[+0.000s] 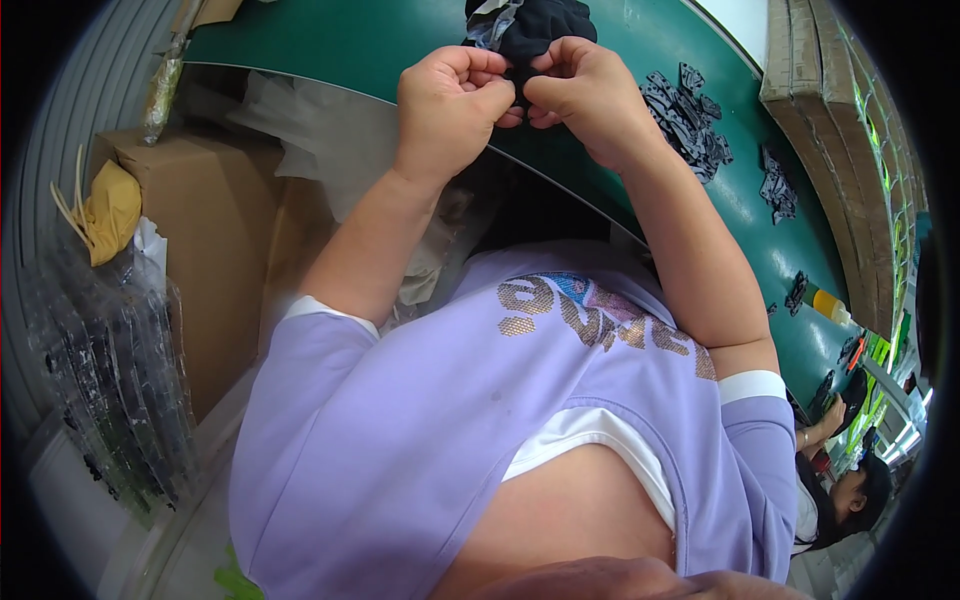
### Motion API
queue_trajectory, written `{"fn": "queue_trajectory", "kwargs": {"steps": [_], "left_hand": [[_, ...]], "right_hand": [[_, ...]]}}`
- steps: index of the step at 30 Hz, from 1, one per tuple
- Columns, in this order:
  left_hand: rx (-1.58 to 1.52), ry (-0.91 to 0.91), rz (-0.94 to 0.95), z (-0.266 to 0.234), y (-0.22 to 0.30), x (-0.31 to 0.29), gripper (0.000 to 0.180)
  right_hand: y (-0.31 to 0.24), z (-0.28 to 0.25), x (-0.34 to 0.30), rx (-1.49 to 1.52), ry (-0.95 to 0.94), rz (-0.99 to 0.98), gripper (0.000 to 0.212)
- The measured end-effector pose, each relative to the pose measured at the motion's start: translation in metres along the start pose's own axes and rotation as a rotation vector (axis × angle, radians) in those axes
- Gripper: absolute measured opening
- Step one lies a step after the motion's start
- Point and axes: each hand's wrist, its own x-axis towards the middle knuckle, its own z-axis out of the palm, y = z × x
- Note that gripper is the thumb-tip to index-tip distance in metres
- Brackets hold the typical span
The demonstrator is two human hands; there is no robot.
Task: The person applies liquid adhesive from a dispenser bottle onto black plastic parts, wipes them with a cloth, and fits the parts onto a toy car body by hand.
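The person's two hands are close together over the near edge of the green worktable, with thumbs and fingers bent inward and the fingertips almost meeting. The left hand (455, 112) and the right hand (590, 98) both pinch a narrow part of the black cloth (548, 30); the exact grip is partly hidden behind the fingers. The cloth lies bunched on the green worktable (330, 38), just beyond the hands, at the upper edge of the view. Crumpled clear plastic film (490, 24) sits against its left side.

To the right of the right forearm lies a heap of black-and-grey patterned fabric pieces (688, 125), with a smaller patterned bundle (776, 187) farther right. Bent cardboard (830, 130) stands along the table's right side. At left, a brown cardboard box (215, 220) stands beside a yellow bag (112, 212). A co-worker (850, 490) is at lower right.
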Motion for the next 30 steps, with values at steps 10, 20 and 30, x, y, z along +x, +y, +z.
{"fn": "queue_trajectory", "kwargs": {"steps": [10, 20, 30], "left_hand": [[-0.147, -0.048, -0.077, -0.006, 0.010, 0.003, 0.018], [-0.128, -0.051, -0.067, -0.005, 0.006, 0.006, 0.019], [-0.124, -0.019, -0.096, -0.003, 0.008, 0.008, 0.018]], "right_hand": [[0.014, -0.022, 0.003, 0.471, -0.010, 0.031, 0.016], [0.016, 0.000, 0.000, 0.113, 0.027, -0.101, 0.020], [0.008, 0.003, -0.004, 0.040, 0.061, -0.062, 0.019]]}}
